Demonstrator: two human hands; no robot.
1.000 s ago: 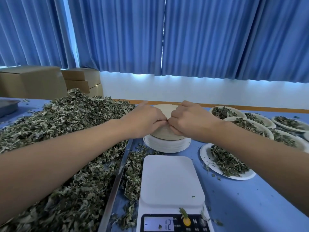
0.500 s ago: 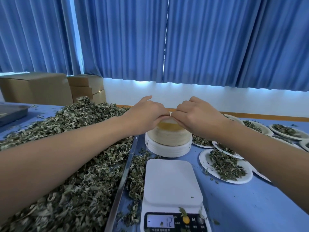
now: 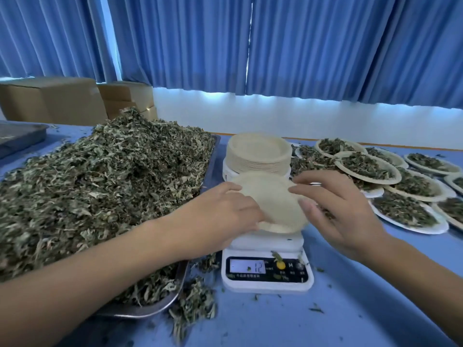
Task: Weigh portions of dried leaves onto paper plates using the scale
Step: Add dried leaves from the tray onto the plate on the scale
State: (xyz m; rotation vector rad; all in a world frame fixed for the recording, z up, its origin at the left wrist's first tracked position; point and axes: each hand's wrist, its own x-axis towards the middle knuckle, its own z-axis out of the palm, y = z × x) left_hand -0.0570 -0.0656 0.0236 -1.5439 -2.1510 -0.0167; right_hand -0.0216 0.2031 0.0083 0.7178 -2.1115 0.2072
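- Both hands have come back from the stack of plates (image 3: 258,154) toward the lower middle of the frame, bringing one empty plate (image 3: 273,204) with them. It now sits low over the scale (image 3: 266,269).
- The left hand (image 3: 225,216) grips the plate's left rim with curled fingers. The right hand (image 3: 338,211) is spread wide, its fingertips only touching the right rim.
- To do this step well, I'd set the plate flat and centred on the white platform, with no rim overhanging toward the display, then lift both hands clear so they add no weight.
- The display seems to read 12, so zeroing it with the empty plate in place looks wise before any leaves (image 3: 100,184) go on.
- Those leaves are heaped on a metal tray (image 3: 155,306) at left, close enough that strays could fall onto the platform.
- Hard to make out: whether the plate already rests on the platform, since its near edge hides the gap. The mark before the 12 is too small to read, and the right thumb is blurred.
- Filled plates (image 3: 365,166) overlap at right and run off the frame edge, so they cannot be counted.
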